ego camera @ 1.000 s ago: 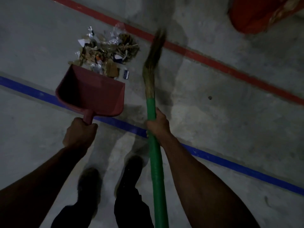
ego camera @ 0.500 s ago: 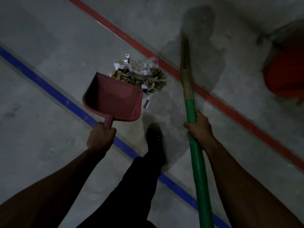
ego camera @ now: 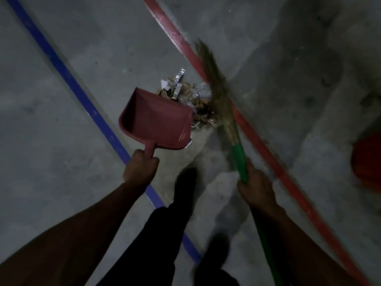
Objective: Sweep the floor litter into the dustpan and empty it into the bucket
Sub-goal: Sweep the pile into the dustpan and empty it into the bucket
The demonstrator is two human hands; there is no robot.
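Observation:
A red dustpan (ego camera: 153,122) hangs just above the concrete floor, its open mouth against a heap of litter (ego camera: 195,104) made of foil, paper scraps and dry leaves. My left hand (ego camera: 140,169) grips the dustpan's short handle. My right hand (ego camera: 256,189) grips the green shaft of a broom (ego camera: 240,159). The broom's straw head (ego camera: 214,79) is blurred and lies along the right side of the heap, over the red floor line. An orange-red bucket (ego camera: 369,159) shows at the right edge, partly cut off.
A blue line (ego camera: 82,96) and a red line (ego camera: 268,149) run diagonally across the grey floor. My dark trousers and shoes (ego camera: 185,184) stand between my arms, just behind the dustpan. The scene is dim.
I have stepped closer and turned, so the lines look steeper. The broom head has swung in from beyond the red line to the right side of the litter. The dustpan stays at the heap.

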